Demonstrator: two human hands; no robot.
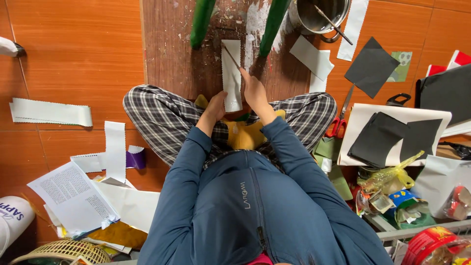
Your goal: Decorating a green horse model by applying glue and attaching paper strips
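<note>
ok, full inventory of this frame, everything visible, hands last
wooden board: 1, brown, paint-smeared, on the floor ahead of the legs
white paper strip: 1, lying on the board
thin stick: 1, dark, over the strip
green rolls: 2, top of the board
metal pot: 1, silver, top right, a stick inside
black paper sheets: several, right side
scissors: 1, red handles, by the right knee
loose white strips: several, on the orange floor at left
printed sheet: 1, white, lower left
woven basket: 1, tan, bottom left
left hand: on the strip's near end
right hand: holding the stick
</note>
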